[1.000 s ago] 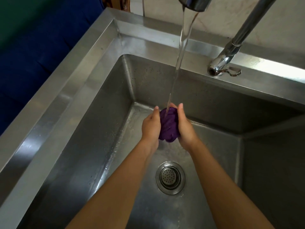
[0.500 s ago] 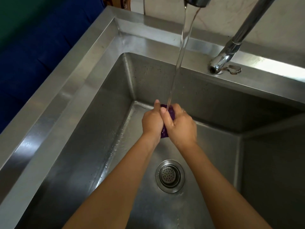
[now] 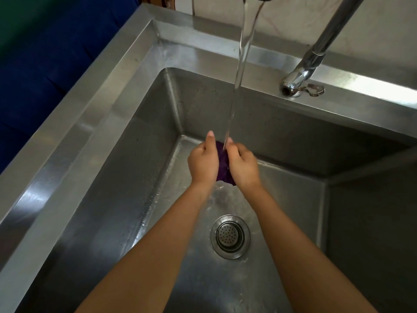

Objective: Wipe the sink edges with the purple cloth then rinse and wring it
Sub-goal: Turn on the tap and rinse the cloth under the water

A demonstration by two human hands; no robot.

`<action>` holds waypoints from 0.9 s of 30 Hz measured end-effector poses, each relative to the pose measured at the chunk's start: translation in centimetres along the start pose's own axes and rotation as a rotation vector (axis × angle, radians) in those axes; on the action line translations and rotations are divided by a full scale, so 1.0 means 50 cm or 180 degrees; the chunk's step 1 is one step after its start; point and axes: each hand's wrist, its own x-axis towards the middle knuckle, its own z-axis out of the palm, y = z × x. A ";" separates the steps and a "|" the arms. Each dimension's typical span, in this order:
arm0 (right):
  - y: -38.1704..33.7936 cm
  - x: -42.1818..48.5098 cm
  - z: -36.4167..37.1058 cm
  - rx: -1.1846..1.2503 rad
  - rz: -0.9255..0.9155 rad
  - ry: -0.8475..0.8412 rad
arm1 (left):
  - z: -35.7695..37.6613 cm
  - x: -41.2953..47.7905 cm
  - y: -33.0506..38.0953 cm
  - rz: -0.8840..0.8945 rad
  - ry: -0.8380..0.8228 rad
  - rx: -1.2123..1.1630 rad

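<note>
Left hand (image 3: 203,163), right hand (image 3: 244,164): both curled round the purple cloth (image 3: 223,169), bunched between the palms under the water stream (image 3: 239,64), near the back wall of the sink (image 3: 282,127).
Cloth: soft, soaked, probably heavy and slippery; take hold at opposite ends to twist. Side walls well apart; open floor toward the drain (image 3: 230,236).

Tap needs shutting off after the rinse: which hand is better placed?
Right, likely. The right hand sits nearer the tap handle on the back rim; the left hand would have to cross the stream. Both grip the purple cloth.
</note>
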 end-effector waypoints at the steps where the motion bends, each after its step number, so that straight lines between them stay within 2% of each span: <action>1: -0.004 0.001 -0.004 0.0191 0.0055 -0.0067 | 0.000 0.003 0.000 -0.0126 -0.0047 -0.0116; 3: -0.004 0.006 -0.014 0.0331 0.0050 -0.0235 | -0.001 0.014 -0.003 -0.0493 -0.0194 -0.0312; 5: -0.004 0.005 -0.023 0.0116 -0.0238 -0.0283 | -0.002 0.032 -0.011 -0.0881 -0.0393 -0.0628; 8: -0.016 -0.026 -0.021 -0.0899 -0.0642 -0.0040 | -0.006 0.048 -0.021 -0.1234 -0.0594 -0.0779; 13: -0.074 -0.085 0.018 -0.2118 -0.1085 0.0185 | -0.016 0.016 -0.024 -0.1416 -0.1147 -0.1419; 15: -0.078 -0.058 0.025 -0.2397 -0.1091 0.0331 | -0.015 -0.002 -0.030 -0.1452 -0.1077 -0.1239; 16: -0.077 -0.041 0.024 -0.2404 -0.1031 0.0368 | -0.013 -0.004 -0.032 -0.1511 -0.1042 -0.1101; 18: -0.067 -0.011 0.019 -0.2102 -0.0851 0.0402 | -0.004 0.003 -0.043 -0.1316 -0.0641 -0.0610; 22: -0.038 0.025 -0.002 -0.0896 -0.0319 0.0184 | -0.004 0.010 -0.034 -0.0752 -0.0274 -0.0342; 24: -0.033 0.022 -0.018 -0.0652 -0.0138 -0.0072 | -0.011 0.020 -0.025 -0.0513 -0.0240 -0.0305; 27: -0.042 -0.038 -0.008 -0.0648 -0.0328 -0.0071 | -0.019 0.040 -0.013 -0.0696 -0.0400 -0.0602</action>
